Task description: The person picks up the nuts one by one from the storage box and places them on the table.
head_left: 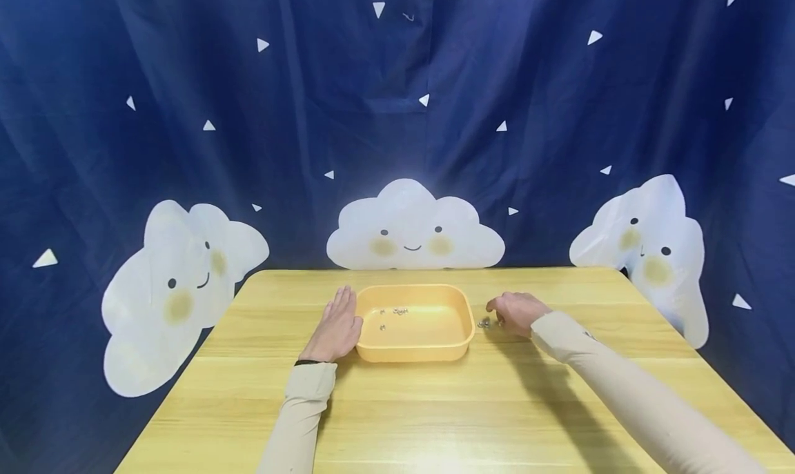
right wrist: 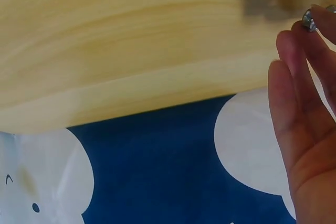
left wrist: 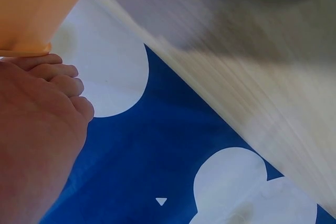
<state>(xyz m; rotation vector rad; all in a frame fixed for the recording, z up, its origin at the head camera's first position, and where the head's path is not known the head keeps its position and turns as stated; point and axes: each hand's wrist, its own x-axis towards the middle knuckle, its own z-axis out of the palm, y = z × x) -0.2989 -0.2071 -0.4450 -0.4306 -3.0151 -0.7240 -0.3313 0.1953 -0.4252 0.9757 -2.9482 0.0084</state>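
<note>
My left hand (head_left: 335, 328) rests along the left side of a yellow-orange plastic basin (head_left: 415, 354), fingers extended and touching its wall. In the left wrist view, the fingers of that hand (left wrist: 42, 108) lie against the basin's rim (left wrist: 23, 53). To the basin's right, my right hand (head_left: 520, 311) is low over the table. Its thumb and a finger pinch a small shiny silvery piece (right wrist: 308, 20), too small to tell its kind. More small silvery pieces (head_left: 484, 323) lie on the table by its fingertips. Several similar pieces (head_left: 400, 312) are inside the basin, towards its left.
The basin stands on a light wood-grain table (head_left: 410, 412), towards its far edge. A dark blue curtain (head_left: 397, 143) with white clouds and triangles hangs behind and around the table.
</note>
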